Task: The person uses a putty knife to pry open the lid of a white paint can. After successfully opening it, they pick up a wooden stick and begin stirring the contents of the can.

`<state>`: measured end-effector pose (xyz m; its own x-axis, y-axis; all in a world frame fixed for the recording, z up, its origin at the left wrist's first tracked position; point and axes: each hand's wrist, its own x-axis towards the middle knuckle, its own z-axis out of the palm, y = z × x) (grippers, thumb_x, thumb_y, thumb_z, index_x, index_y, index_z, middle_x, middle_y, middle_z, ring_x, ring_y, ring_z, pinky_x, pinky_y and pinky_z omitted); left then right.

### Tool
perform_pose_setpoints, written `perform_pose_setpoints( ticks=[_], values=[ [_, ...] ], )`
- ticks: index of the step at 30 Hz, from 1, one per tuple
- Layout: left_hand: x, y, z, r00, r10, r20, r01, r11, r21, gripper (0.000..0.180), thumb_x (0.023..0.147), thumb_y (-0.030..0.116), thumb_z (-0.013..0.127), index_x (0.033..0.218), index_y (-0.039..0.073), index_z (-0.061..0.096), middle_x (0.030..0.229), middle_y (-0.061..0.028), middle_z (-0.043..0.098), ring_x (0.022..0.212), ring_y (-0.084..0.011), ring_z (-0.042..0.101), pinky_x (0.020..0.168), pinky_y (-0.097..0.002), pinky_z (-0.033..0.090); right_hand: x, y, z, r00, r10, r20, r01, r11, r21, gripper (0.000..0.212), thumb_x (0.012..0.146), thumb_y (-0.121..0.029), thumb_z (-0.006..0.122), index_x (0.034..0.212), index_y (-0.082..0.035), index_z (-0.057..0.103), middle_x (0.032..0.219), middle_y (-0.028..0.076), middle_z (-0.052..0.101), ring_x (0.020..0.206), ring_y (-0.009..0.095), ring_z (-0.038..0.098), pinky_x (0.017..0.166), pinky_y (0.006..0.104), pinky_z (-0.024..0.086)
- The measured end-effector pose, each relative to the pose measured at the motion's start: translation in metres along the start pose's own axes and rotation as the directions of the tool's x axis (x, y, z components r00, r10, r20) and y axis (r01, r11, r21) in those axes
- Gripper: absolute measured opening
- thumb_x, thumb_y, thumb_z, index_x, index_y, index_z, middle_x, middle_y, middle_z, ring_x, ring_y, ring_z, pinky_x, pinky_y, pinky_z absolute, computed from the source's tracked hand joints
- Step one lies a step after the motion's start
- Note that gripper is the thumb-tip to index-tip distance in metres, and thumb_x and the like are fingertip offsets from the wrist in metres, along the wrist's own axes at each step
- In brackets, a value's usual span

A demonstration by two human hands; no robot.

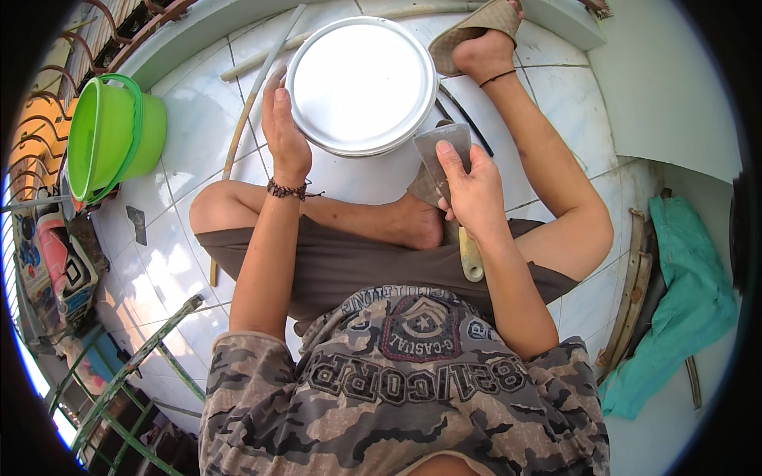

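A round white bucket with its lid on [361, 83] stands on the floor in front of my crossed legs. My left hand [283, 139] lies along the bucket's left side, fingers stretched out and pointing away from me. In my right hand [479, 194] is a putty knife [433, 152], tilted near the bucket's lower right edge. Its wide grey blade points up and left, the thumb pressing on it, while the pale yellow handle sticks out below the fist. The fingertips behind the blade are partly hidden.
A green bucket [119, 139] stands at the left. Long thin sticks [240, 131] lie on the white tiles left of and behind the white bucket. Green metal bars [131, 381] rise at the lower left. A teal cloth [679, 293] hangs at the right beside wooden strips [627, 305].
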<state>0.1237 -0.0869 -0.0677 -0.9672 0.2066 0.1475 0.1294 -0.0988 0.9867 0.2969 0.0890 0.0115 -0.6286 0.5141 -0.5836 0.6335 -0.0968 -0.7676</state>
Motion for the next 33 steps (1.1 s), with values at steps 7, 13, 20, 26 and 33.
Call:
perform_pose_setpoints(
  ticks=[7,13,20,26,33],
  values=[
    [-0.005,-0.013,0.004,0.998,0.024,-0.057,-0.028,0.997,-0.073,0.055,0.108,0.032,0.032,0.142,-0.010,0.042,0.136,-0.0234,0.055,0.126,-0.0273,0.055,0.108,-0.0371,0.043,0.002,-0.007,-0.001,0.999,0.035,-0.022,-0.035,0.999,-0.002,0.044,0.098,-0.042,0.065,0.099,0.001,0.056,0.065,0.005,0.058,0.045,0.011,0.054,0.035,0.0249,0.039],
    [-0.008,-0.009,0.004,0.994,0.048,-0.102,-0.047,0.999,0.006,0.052,0.107,0.028,0.031,0.139,-0.010,0.047,0.135,-0.0222,0.056,0.126,-0.0276,0.055,0.108,-0.0380,0.043,0.003,-0.012,-0.009,0.999,0.042,-0.001,-0.042,0.999,0.009,0.054,0.098,-0.044,0.064,0.105,0.009,0.055,0.071,0.010,0.061,0.050,0.014,0.057,0.041,0.0279,0.045],
    [-0.010,-0.007,0.010,0.985,0.051,-0.166,-0.057,0.998,-0.032,0.052,0.107,0.028,0.033,0.137,-0.012,0.048,0.131,-0.0247,0.058,0.124,-0.0286,0.055,0.106,-0.0378,0.043,0.001,-0.027,-0.003,0.998,0.064,0.011,-0.061,0.986,-0.158,0.061,0.098,-0.042,0.064,0.120,0.014,0.052,0.071,0.011,0.062,0.052,0.014,0.059,0.043,0.0288,0.045],
    [-0.008,-0.011,0.018,0.981,0.027,-0.191,-0.055,0.988,-0.144,0.053,0.108,0.029,0.033,0.139,-0.012,0.046,0.135,-0.0241,0.055,0.126,-0.0276,0.053,0.108,-0.0369,0.041,-0.011,-0.010,0.027,0.996,0.054,0.074,-0.050,0.997,-0.057,0.045,0.099,-0.041,0.063,0.101,0.004,0.059,0.065,0.004,0.058,0.043,0.009,0.052,0.033,0.0238,0.037],
    [-0.007,-0.006,0.016,0.988,-0.007,-0.156,-0.009,0.994,-0.107,0.055,0.108,0.031,0.030,0.142,-0.011,0.043,0.139,-0.0231,0.053,0.130,-0.0283,0.052,0.110,-0.0393,0.041,0.001,-0.009,0.003,1.000,0.027,0.012,-0.026,0.998,-0.051,0.051,0.099,-0.043,0.062,0.111,0.006,0.056,0.067,0.007,0.059,0.047,0.015,0.058,0.039,0.0284,0.043]
  ],
)
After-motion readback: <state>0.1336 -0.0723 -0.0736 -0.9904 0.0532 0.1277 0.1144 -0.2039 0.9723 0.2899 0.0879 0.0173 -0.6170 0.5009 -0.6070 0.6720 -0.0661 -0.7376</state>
